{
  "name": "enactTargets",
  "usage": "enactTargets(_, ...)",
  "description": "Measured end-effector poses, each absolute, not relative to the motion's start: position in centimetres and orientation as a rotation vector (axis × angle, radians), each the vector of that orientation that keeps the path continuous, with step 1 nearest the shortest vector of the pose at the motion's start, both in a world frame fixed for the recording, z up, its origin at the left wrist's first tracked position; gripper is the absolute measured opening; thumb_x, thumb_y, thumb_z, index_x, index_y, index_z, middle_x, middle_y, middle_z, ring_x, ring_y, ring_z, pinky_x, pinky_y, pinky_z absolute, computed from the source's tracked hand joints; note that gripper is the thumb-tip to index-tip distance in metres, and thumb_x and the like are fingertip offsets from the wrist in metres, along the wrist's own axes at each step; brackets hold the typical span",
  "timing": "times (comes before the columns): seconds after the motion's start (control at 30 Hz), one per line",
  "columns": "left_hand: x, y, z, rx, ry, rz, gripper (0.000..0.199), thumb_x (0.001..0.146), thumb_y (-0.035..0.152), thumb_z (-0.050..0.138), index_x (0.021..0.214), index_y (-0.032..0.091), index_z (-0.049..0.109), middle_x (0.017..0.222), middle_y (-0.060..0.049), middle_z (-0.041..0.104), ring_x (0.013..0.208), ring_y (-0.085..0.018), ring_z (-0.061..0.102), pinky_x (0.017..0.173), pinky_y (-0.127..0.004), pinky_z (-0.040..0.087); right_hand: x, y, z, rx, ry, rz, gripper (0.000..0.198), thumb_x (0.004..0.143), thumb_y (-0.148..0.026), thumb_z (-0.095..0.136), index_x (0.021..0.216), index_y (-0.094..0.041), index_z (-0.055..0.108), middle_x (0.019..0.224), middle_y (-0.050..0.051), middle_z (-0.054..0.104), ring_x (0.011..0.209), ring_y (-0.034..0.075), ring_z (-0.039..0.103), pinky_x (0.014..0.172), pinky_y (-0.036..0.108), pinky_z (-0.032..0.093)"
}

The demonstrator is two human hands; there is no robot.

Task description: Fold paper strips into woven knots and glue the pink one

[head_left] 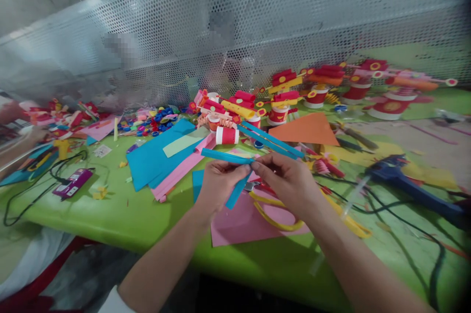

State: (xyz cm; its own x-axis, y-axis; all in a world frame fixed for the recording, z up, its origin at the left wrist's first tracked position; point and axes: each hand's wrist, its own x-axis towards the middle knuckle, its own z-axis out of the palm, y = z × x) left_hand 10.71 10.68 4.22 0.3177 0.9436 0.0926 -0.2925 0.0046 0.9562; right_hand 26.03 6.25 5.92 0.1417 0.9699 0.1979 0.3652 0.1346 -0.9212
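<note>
Both hands meet over the table's middle on a narrow blue paper strip (224, 156). My left hand (217, 183) is closed round the strip, thumb on top. My right hand (281, 175) pinches it at a bend with thumb and fingertips. One part of the strip points left, and a shorter part hangs below the fingers. Under the hands lie a pink paper sheet (235, 229) and yellow-handled scissors (275, 220), partly hidden by my right hand. Just beyond sits a red and white paper cup (227, 135) on its side, near more blue strips (272, 140).
A blue glue gun (415, 185) with a black cord lies at right. Blue paper sheets (162, 156) and a purple power strip (72, 183) are at left. Several decorated cups (392, 106) line the metal mesh panel (279, 18). Another person's arm (18, 148) reaches in at far left.
</note>
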Motion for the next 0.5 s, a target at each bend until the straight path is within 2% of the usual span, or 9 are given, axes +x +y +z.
enactTargets(0.1,10.6,10.7,4.3,1.147,0.688,1.109,0.011,0.072,0.021,0.080,0.083,0.021,0.082,0.080,-0.003,0.078,0.076,-0.016,0.070,0.078,-0.031,0.056,26.2,6.1,6.2,-1.363,-1.355,0.846,0.032,0.086,-0.049,0.067,0.077,-0.019,0.063,0.058,-0.002,0.051,0.052,0.012,0.043,0.047,0.027,0.032)
enactTargets(0.2,10.4,11.3,4.1,0.989,0.622,1.046,0.007,0.070,0.023,0.078,0.076,0.018,0.079,0.077,-0.004,0.077,0.073,-0.017,0.070,0.073,-0.031,0.056,26.4,6.0,6.7,-1.320,-1.342,0.930,0.034,0.086,-0.049,0.067,0.072,-0.020,0.060,0.059,-0.001,0.052,0.054,0.012,0.045,0.050,0.027,0.035)
enactTargets(0.33,10.3,11.8,3.8,0.876,0.580,0.920,0.018,0.071,0.032,0.081,0.081,0.016,0.078,0.079,-0.006,0.076,0.071,-0.017,0.069,0.069,-0.030,0.055,26.5,5.9,7.0,-1.242,-1.352,0.996,0.035,0.086,-0.049,0.068,0.069,-0.020,0.059,0.061,-0.002,0.050,0.057,0.012,0.043,0.052,0.026,0.035)
enactTargets(0.5,10.3,11.7,3.6,0.870,0.576,0.914,0.025,0.061,0.029,0.091,0.078,0.017,0.078,0.081,-0.005,0.077,0.072,-0.015,0.069,0.070,-0.027,0.055,26.6,5.9,6.8,-1.228,-1.365,1.013,0.037,0.085,-0.050,0.069,0.067,-0.019,0.059,0.060,-0.002,0.048,0.057,0.011,0.041,0.051,0.026,0.032)
